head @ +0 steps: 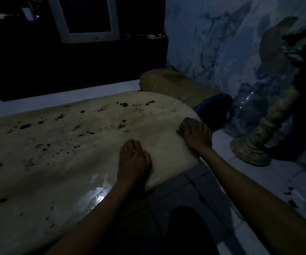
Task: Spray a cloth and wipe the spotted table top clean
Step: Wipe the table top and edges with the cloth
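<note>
A pale tan table top (pixel 60 159) fills the left and middle of the view, marked with several dark spots across its far and left parts. My right hand (pixel 197 136) presses a crumpled brownish cloth (pixel 186 124) onto the table's right edge, fingers closed over it. My left hand (pixel 132 161) lies flat on the table near its front right edge, fingers together, holding nothing. A wet shiny patch (pixel 97 195) glints on the table beside my left forearm. No spray bottle is visible.
A tall carved stand (pixel 253 144) and a clear plastic bottle (pixel 246 109) are on the tiled floor at the right by a peeling blue wall. A blue object (pixel 214 105) and a brown cushion (pixel 176 83) lie behind the table. The room is very dark.
</note>
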